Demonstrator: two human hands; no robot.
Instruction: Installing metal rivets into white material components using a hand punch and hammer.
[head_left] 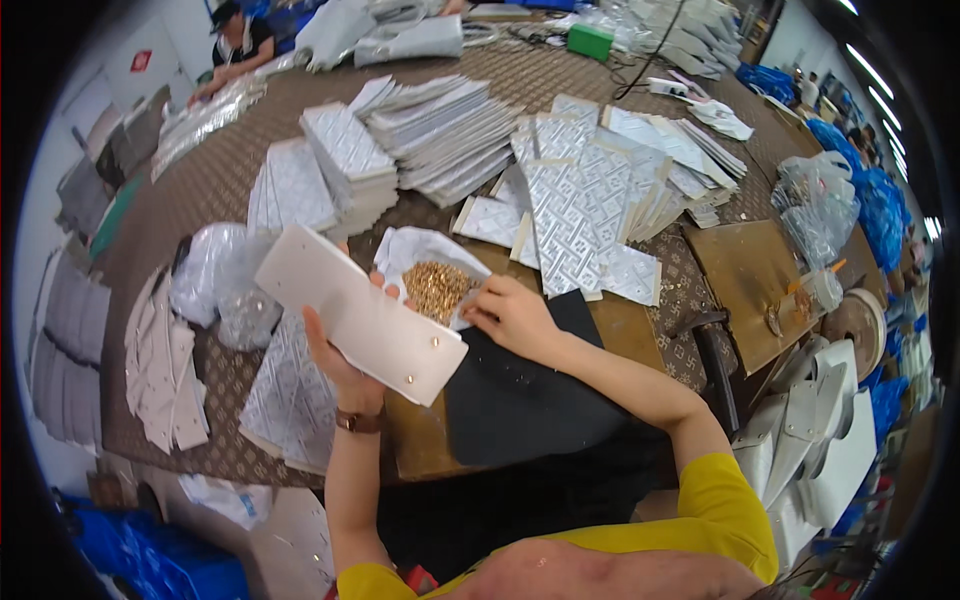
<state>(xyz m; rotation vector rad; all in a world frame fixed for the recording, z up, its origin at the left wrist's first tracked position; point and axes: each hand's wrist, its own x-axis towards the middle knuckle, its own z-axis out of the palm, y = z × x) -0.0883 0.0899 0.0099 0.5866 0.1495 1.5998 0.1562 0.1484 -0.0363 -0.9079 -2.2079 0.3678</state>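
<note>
The left hand (pixel 345 375) holds a pale panel (pixel 360 305) aslant above the table (pixel 225 395), its thumb on the near edge and its fingers spread underneath, a few tips showing past the far edge. Two gold studs (pixel 435 342) sit near the panel's lower right end. The right hand (pixel 512 315) is at the right edge of a white bag (pixel 405 243) that lies open just beyond the panel, full of gold bits (pixel 437 288). Its fingers are bent, with thumb and forefinger drawn close together; whether they pinch a bit cannot be told. A black mat (pixel 545 395) lies under the right forearm, on a brown board (pixel 628 335). Silvery patterned sheets (pixel 575 200) lie beyond the bag, with a tall stack (pixel 440 140) to their left. Clear plastic (pixel 210 270) and pale straps (pixel 163 365) lie to the left. A dark tool (pixel 713 355) rests right of the mat. At far left, a co-worker (pixel 242 45) leans over the table's edge.
</note>
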